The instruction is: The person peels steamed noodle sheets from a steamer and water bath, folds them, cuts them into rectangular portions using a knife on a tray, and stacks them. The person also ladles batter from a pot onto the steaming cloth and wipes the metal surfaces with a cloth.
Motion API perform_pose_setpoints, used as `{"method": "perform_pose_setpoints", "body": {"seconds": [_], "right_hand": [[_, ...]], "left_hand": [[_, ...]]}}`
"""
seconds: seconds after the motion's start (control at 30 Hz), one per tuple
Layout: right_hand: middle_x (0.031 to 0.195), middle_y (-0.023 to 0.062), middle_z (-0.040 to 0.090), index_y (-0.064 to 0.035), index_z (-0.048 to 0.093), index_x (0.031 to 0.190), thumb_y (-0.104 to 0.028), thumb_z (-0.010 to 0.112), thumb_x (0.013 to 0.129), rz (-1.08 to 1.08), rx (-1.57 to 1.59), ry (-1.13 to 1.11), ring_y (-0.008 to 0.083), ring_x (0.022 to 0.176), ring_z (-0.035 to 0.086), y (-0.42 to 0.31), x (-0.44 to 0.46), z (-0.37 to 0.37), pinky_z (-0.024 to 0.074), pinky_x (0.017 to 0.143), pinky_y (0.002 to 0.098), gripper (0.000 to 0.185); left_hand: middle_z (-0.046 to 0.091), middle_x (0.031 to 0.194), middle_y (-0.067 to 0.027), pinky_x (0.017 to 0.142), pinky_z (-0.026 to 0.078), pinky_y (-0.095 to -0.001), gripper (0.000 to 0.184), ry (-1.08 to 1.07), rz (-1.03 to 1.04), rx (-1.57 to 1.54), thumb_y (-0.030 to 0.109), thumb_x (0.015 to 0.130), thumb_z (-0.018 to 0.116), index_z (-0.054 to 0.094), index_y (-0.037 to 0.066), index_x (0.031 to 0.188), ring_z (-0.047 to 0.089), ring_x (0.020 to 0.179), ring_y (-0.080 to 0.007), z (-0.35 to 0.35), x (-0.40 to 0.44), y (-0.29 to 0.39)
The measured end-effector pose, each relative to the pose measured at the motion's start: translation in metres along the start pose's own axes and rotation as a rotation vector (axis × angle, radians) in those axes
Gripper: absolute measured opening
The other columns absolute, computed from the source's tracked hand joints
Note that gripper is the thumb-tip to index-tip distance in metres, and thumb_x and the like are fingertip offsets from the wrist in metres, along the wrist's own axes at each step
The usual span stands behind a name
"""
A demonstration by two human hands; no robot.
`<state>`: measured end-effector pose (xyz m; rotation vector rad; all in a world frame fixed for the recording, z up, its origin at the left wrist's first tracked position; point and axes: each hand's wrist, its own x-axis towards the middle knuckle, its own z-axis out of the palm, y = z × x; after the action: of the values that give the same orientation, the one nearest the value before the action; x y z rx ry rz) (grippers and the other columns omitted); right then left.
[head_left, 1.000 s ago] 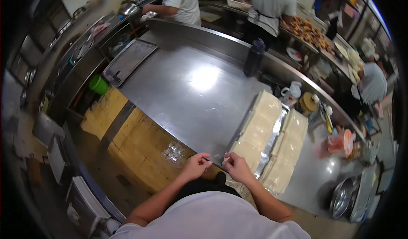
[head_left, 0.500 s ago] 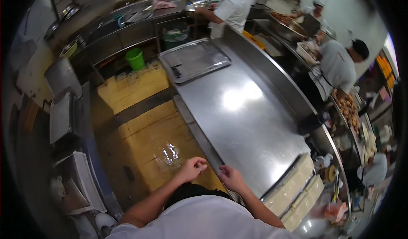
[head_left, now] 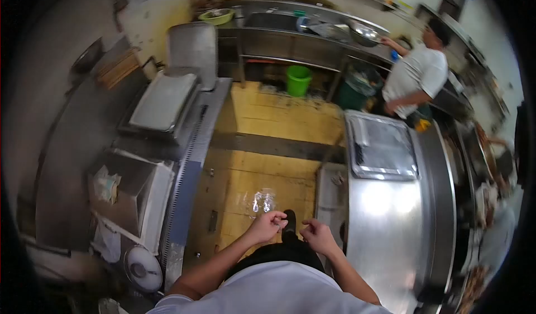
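Observation:
My left hand (head_left: 267,228) is raised in front of my waist, its fingers curled in towards the thumb. Close by on the right, my right hand (head_left: 318,236) is also loosely closed, knuckles up. No object shows in either hand, and the two are a small gap apart. Beneath them are my dark shoe (head_left: 289,224) and the wet yellow tiled floor (head_left: 251,185). The steel worktable (head_left: 385,236) is the nearest surface to my right hand, without contact. A metal tray (head_left: 385,146) lies on its far end.
On the left runs a counter with a flat-lidded metal unit (head_left: 162,101), a steel box (head_left: 125,185) and a round white lid (head_left: 143,268). Ahead, a green bucket (head_left: 298,81) stands under the steel sink counter (head_left: 268,37). A person (head_left: 416,76) there holds a metal bowl (head_left: 364,33).
My view has swung left and moved forward along the aisle. The worktable now lies further right, and the left counter shows more fully. Both hands stay closed at waist height.

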<state>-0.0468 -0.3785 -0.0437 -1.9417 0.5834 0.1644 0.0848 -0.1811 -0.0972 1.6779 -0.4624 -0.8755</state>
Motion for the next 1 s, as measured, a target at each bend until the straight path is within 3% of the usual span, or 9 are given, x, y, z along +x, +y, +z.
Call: {"method": "perform_pose_setpoints", "body": {"seconds": [0.1,0.2,0.37,0.47,0.67,0.77,0.9,0.93,1.0], "right_hand": [[0.078,0.0134,0.067,0.0048,0.068,0.119,-0.017,0.074,0.091,-0.066,-0.075,-0.134,0.023,0.072,0.066,-0.012,0.08,-0.003,0.0538,0.07,0.0372,0.037],[0.08,0.0101,0.072,0.007,0.065,0.124,-0.015,0.069,0.095,-0.204,-0.172,-0.243,0.0155,0.072,0.069,-0.036,0.157,-0.008,0.055,0.067,0.0317,0.037],[0.085,0.0102,0.072,0.0077,0.064,0.124,-0.014,0.07,0.095,-0.318,-0.17,-0.437,0.0164,0.074,0.069,-0.079,0.296,-0.003,0.0556,0.068,0.0315,0.036],[0.083,0.0105,0.072,0.0065,0.065,0.122,-0.013,0.07,0.095,-0.429,-0.257,-0.526,0.0161,0.074,0.07,-0.128,0.351,0.005,0.0557,0.068,0.0309,0.034],[0.083,0.0128,0.074,0.004,0.068,0.121,-0.014,0.07,0.094,-0.615,-0.31,-0.675,0.0177,0.073,0.071,-0.222,0.438,0.058,0.0567,0.07,0.0328,0.033],[0.085,0.0159,0.073,0.0015,0.069,0.12,-0.015,0.072,0.092,-0.575,-0.283,-0.726,0.0221,0.076,0.07,-0.257,0.454,0.096,0.0562,0.072,0.0351,0.032],[0.089,0.0184,0.074,0.0001,0.069,0.121,-0.018,0.073,0.092,-0.557,-0.388,-0.791,0.0269,0.08,0.072,-0.321,0.483,0.138,0.0569,0.074,0.0378,0.035],[0.093,0.019,0.075,0.0005,0.07,0.12,-0.021,0.074,0.092,-0.596,-0.437,-0.786,0.0303,0.082,0.074,-0.325,0.497,0.149,0.0579,0.077,0.0395,0.036],[0.09,0.0175,0.075,0.001,0.07,0.119,-0.018,0.073,0.092,-0.69,-0.465,-0.779,0.0243,0.08,0.072,-0.34,0.525,0.166,0.0573,0.075,0.037,0.033]], "left_hand": [[0.073,0.09,-0.0073,0.072,0.056,-0.0302,0.028,0.144,-0.054,-0.024,0.017,0.099,0.071,0.068,0.0,0.122,0.069,0.078,-0.0134,-0.039,0.03,0.003],[0.07,0.087,-0.0045,0.071,0.055,-0.0283,0.029,0.275,-0.115,-0.035,0.013,0.099,0.07,0.067,0.0,0.124,0.066,0.075,-0.0113,-0.076,0.066,0.012],[0.071,0.088,-0.0046,0.072,0.056,-0.0288,0.028,0.506,-0.214,-0.001,0.012,0.098,0.07,0.068,0.002,0.124,0.067,0.076,-0.0112,-0.13,0.101,0.063],[0.074,0.089,-0.0056,0.067,0.053,-0.0295,0.029,0.709,-0.05,-0.179,0.017,0.096,0.073,0.071,0.001,0.12,0.067,0.075,-0.012,-0.158,0.121,0.027],[0.076,0.102,-0.0077,0.08,0.058,-0.0301,0.017,0.873,-0.365,-0.224,0.011,0.097,0.07,0.076,0.004,0.112,0.07,0.084,-0.0148,-0.226,0.125,0.07],[0.076,0.107,-0.01,0.079,0.059,-0.0322,0.012,1.042,-0.06,-0.027,0.006,0.095,0.068,0.079,0.003,0.1,0.072,0.089,-0.0183,-0.267,0.142,0.024],[0.075,0.111,-0.0129,0.085,0.058,-0.0364,0.01,1.068,-0.164,-0.191,0.007,0.092,0.071,0.08,0.003,0.091,0.071,0.099,-0.0228,-0.345,0.162,0.04],[0.074,0.112,-0.0147,0.087,0.058,-0.037,0.014,1.144,-0.129,-0.04,0.015,0.091,0.075,0.08,0.004,0.1,0.071,0.101,-0.0254,-0.365,0.168,0.041],[0.073,0.115,-0.017,0.09,0.057,-0.039,0.023,1.258,-0.055,0.048,0.019,0.091,0.076,0.077,0.004,0.109,0.071,0.103,-0.0289,-0.41,0.179,0.047]]}}
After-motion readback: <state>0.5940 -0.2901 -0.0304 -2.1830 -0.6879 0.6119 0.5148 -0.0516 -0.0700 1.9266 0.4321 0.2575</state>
